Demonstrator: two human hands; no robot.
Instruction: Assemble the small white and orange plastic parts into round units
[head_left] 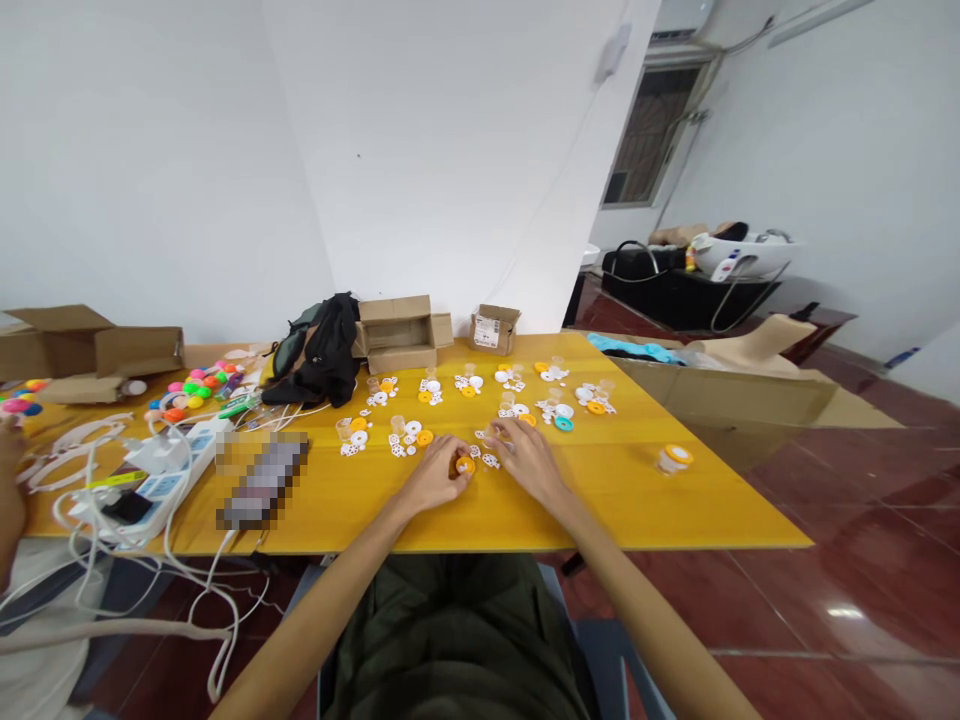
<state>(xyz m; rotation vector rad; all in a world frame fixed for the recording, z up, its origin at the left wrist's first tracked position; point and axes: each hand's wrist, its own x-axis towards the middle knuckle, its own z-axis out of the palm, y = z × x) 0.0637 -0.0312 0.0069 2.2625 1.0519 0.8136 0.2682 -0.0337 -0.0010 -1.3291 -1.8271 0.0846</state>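
Observation:
My left hand (435,472) rests on the yellow table (525,510) with its fingers pinched on a small orange disc (465,465). My right hand (527,455) lies just right of it, fingers curled over small white pieces (491,460) and a little clear cup (489,434); what it grips is too small to name. Beyond the hands, several groups of white, orange and clear small parts (420,436) lie in rows. A teal ring (563,424) sits among them.
An orange-lidded small jar (674,458) stands alone at the right. Cardboard boxes (396,332) and a black bag (322,352) line the back edge. White cables, a power strip (172,462) and coloured balls (196,385) fill the left. Another person's arm (9,500) is at far left.

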